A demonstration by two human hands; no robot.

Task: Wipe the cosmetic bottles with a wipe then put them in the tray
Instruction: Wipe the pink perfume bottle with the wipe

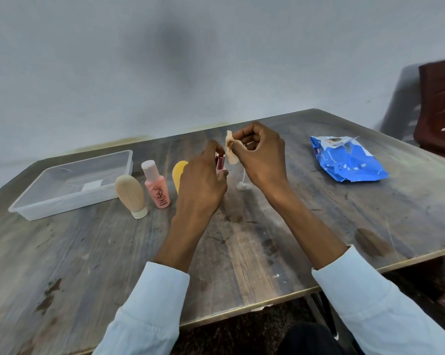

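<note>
Fingers of the left hand [203, 179] curl round a small metallic pink bottle [220, 163], holding it upright above the table [242, 252], thumb and forefinger closing near its cap. Just beside it, the right hand [261, 156] pinches a crumpled, cream-coloured wipe [231, 147] between thumb and fingertips, the cloth touching or nearly touching the bottle's top. Both forearms reach forward from pale blue sleeves [149, 311], wrists lifted off the worn, stained wood.

Behind the hands a clear, glassy bottle [242, 179] stands on the table, partly hidden. To the left stand a yellow rounded bottle [178, 175], mostly covered by the left hand, a pink bottle with a white cap [156, 185], and a ribbed beige tube [130, 193] resting on its white cap. Further left sits the clear plastic tray [37, 208], shallow and rectangular. Well off to the right lies a crinkled blue wipes packet [347, 160], its flap peeled open.
</note>
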